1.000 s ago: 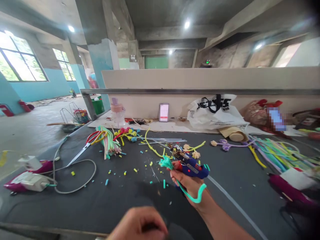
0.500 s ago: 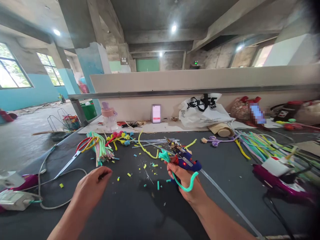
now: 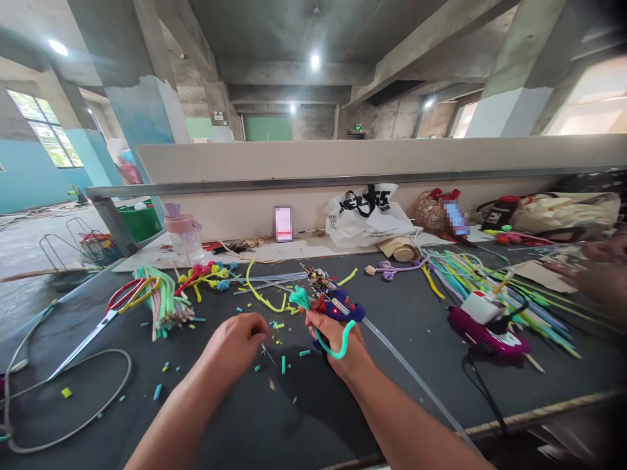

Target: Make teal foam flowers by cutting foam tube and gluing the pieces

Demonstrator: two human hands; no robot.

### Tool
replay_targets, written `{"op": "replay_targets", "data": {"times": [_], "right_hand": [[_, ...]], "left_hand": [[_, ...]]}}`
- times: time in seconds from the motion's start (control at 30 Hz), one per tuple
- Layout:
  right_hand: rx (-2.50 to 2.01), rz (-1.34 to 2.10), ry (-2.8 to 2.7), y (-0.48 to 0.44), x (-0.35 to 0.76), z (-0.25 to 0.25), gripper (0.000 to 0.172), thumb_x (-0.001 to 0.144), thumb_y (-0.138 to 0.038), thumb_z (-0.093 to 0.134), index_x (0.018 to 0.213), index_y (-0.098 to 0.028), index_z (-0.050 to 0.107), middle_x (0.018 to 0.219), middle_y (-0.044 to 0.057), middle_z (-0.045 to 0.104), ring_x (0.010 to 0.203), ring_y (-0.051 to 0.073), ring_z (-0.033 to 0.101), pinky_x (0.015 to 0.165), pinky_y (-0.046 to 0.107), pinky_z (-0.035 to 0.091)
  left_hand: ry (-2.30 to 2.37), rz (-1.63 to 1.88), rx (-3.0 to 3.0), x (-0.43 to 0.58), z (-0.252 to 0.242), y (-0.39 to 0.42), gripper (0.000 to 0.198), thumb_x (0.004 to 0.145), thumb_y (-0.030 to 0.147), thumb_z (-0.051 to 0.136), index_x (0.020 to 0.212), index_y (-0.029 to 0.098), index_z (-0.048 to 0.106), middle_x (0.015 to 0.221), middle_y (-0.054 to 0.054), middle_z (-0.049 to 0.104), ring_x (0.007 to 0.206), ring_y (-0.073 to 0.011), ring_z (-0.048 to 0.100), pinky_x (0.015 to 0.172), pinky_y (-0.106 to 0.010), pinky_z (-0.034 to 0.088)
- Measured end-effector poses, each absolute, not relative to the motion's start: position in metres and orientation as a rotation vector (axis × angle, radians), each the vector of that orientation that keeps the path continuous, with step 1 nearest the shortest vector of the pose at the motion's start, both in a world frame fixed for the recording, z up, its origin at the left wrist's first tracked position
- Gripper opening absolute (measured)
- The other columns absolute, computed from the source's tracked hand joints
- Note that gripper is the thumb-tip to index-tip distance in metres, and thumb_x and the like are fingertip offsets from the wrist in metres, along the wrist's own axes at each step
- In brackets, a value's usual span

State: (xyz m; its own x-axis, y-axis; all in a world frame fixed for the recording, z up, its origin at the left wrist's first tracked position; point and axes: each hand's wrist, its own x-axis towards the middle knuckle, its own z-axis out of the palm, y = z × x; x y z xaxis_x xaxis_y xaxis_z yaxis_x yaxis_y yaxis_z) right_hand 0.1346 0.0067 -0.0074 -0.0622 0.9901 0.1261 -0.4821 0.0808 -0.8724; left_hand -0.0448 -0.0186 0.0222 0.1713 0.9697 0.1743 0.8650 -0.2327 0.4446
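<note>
Probably the flower (image 3: 300,297) at eleven o'clock, clamped with the gun (image 3: 345,308) by the right hand (image 3: 334,331), is soft, best stem-pinched; whether the left hand (image 3: 239,344) grips anything is unclear.

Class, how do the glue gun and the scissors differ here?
The glue gun is held in the right hand, while the scissors lie unheld on the table. The glue gun is mostly blue; the scissors have silvery blades with red and yellow handles. Both show some red.
</note>
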Motion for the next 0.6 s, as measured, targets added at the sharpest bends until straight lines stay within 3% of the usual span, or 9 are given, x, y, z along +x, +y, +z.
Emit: {"op": "replay_targets", "data": {"times": [0.17,0.4,0.5,0.6], "right_hand": [[-0.753,1.372,-0.948,0.006,0.136,-0.004,0.019,0.062,-0.029,0.076,0.072,-0.02,0.063,0.061,-0.002,0.061,0.056,0.012,0.053,0.053,0.022,0.036],[-0.737,1.423,-0.974,0.007,0.137,-0.009,0.017,0.064,-0.031,0.074,0.072,-0.021,0.063,0.059,-0.002,0.06,0.053,0.012,0.049,0.051,0.023,0.034],[-0.764,1.431,-0.941,0.004,0.137,-0.008,0.019,0.062,-0.031,0.076,0.072,-0.02,0.064,0.059,-0.002,0.06,0.057,0.013,0.052,0.054,0.024,0.036],[-0.775,1.415,-0.941,0.003,0.135,-0.007,0.02,0.061,-0.032,0.077,0.073,-0.021,0.065,0.061,-0.001,0.06,0.063,0.016,0.055,0.056,0.024,0.037]], "left_hand": [[1.607,0.228,2.417,-0.025,0.015,-0.008,0.022,0.065,0.01,0.046,0.068,0.018,0.066,0.075,-0.007,0.069,0.076,-0.021,0.062,0.065,-0.027,0.041],[1.282,0.14,2.56,-0.021,-0.001,0.005,0.028,0.057,0.001,0.047,0.065,0.021,0.065,0.075,-0.004,0.069,0.077,-0.0185,0.061,0.071,-0.025,0.043],[1.138,0.143,2.59,-0.028,-0.012,0.01,0.021,0.06,0.003,0.047,0.056,0.02,0.06,0.069,-0.004,0.066,0.072,-0.0173,0.058,0.072,-0.025,0.043],[1.165,0.206,2.541,-0.034,-0.017,0.01,0.019,0.067,0.006,0.046,0.059,0.019,0.058,0.072,-0.004,0.064,0.073,-0.0164,0.056,0.072,-0.025,0.042]]}}
